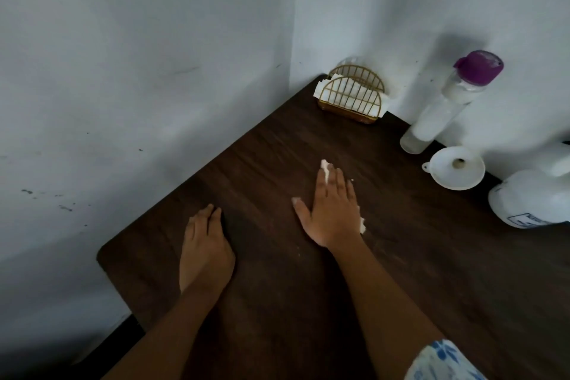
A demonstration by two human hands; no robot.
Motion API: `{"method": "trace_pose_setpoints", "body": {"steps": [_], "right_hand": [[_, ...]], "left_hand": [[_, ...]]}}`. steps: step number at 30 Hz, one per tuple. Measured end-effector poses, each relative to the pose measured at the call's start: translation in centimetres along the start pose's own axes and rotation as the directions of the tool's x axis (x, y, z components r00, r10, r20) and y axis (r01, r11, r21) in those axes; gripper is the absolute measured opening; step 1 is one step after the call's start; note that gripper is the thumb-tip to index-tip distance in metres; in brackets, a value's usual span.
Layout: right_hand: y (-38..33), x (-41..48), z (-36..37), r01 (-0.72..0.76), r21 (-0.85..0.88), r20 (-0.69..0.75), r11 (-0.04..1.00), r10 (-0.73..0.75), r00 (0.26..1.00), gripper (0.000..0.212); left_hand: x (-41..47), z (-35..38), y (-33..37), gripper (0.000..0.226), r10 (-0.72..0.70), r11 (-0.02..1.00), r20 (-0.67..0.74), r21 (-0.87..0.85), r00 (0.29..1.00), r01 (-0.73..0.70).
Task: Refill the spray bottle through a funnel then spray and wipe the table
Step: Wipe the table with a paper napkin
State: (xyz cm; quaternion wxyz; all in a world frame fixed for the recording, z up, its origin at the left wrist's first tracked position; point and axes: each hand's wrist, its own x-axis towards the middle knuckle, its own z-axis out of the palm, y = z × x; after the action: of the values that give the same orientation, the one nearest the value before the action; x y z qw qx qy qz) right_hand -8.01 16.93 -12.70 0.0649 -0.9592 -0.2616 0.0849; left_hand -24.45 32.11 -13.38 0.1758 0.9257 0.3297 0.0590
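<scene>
White tissue (pixel 324 165) flat on the dark table (pixel 401 256), right hand (pixel 330 210) pressing it down, fingers straight. The left hand (pixel 205 244) rests loose alongside, holding nothing. By the right wall: funnel (pixel 456 168), spray bottle (pixel 530 200), purple-capped bottle (pixel 441 108) — napkin holder (pixel 351 97) in the corner.

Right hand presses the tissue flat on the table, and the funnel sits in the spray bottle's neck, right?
No. The head view shows the funnel lying on the table beside the spray bottle. The right hand does press the tissue flat.
</scene>
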Motion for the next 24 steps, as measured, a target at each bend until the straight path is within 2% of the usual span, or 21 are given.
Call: {"method": "trace_pose_setpoints", "body": {"steps": [4,6,9,13,16,20,24], "right_hand": [[0.4,-4.4,0.0,-0.117,0.047,0.018,0.992,0.116,0.993,0.093],[-0.6,-6.4,-0.1,-0.131,0.101,0.049,0.986,0.127,0.991,0.095],[-2.6,-8.1,0.2,-0.023,0.115,0.04,0.993,0.018,0.999,0.096],[-3.5,-5.6,0.7,0.227,0.004,0.06,0.974,-0.227,0.972,0.092],[-2.7,-1.5,0.2,0.274,-0.089,0.059,0.958,-0.269,0.961,0.089],[-0.2,2.0,-0.4,0.173,-0.122,0.052,0.977,-0.167,0.985,0.087],[2.8,1.7,-0.8,-0.061,-0.058,0.008,0.996,0.062,0.998,0.089]], "left_hand": [[0.0,0.1,-0.1,0.045,0.004,1.0,-0.004,-0.004,1.0,-0.004],[0.1,0.2,-0.2,0.044,0.008,1.0,-0.006,-0.003,1.0,-0.008],[0.2,0.3,-0.2,0.045,0.014,1.0,-0.005,-0.002,1.0,-0.014],[0.1,0.3,-0.2,0.045,0.021,1.0,-0.01,0.011,1.0,-0.021],[0.1,0.3,-0.2,0.045,0.019,1.0,-0.012,0.01,1.0,-0.019],[0.0,0.3,-0.3,0.045,0.033,0.999,-0.019,0.02,0.999,-0.033],[0.0,0.3,-0.4,0.046,0.027,0.999,-0.007,0.023,1.0,-0.027]]}}
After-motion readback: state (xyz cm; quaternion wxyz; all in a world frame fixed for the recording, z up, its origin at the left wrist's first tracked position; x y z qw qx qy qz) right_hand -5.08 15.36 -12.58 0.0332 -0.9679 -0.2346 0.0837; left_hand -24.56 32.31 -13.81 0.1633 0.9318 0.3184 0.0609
